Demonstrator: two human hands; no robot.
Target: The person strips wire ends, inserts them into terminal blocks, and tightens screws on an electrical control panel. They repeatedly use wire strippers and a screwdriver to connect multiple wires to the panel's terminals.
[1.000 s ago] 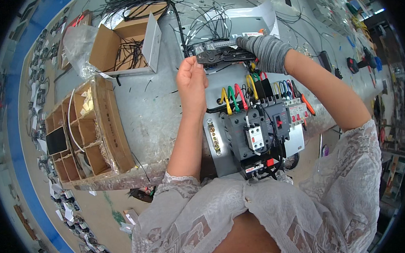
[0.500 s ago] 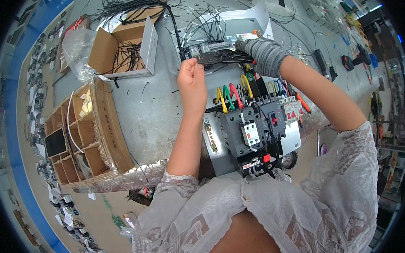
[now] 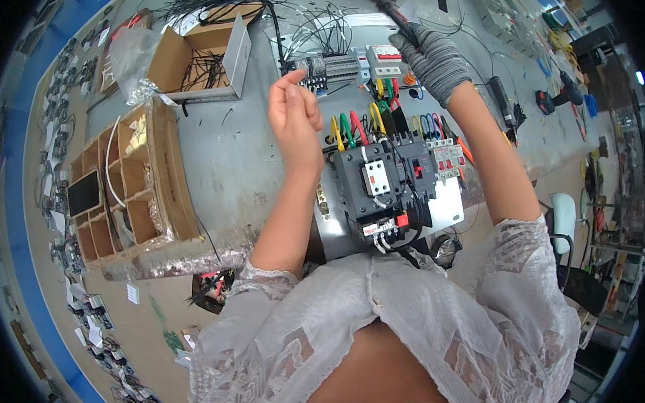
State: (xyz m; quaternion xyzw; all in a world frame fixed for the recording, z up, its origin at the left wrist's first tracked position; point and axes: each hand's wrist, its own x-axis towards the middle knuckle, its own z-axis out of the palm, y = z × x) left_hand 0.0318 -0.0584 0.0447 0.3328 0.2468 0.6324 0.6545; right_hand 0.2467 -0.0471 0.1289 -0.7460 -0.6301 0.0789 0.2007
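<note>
Left hand, bare, is raised over the grey tabletop. Fingers curl loosely inward with thumb and forefinger tips close together; whether they pinch anything cannot be told.

Right hand, in a grey knit glove, is closed around a dark tool handle that runs off toward 11 o'clock from the fist. The tool tip is not visible.

Panel: a metal mounting plate with a black contactor block at centre, lying on the tabletop directly in front of the person. It sits at 4 o'clock from the left hand, just beside the left forearm, and at 7 o'clock from the right hand, apart from both.

Wire loops in yellow, green, red and blue arch along the panel's far edge, between the two hands and just right of the left hand.

Terminal row: grey and white modules beyond the wires, at 1 o'clock from the left hand and at 9 o'clock from the right hand, near the glove.

Open carton with black cable ties at 10 o'clock from the left hand, well apart. Divided cardboard box at 8 o'clock, near the tabletop's left edge.
</note>
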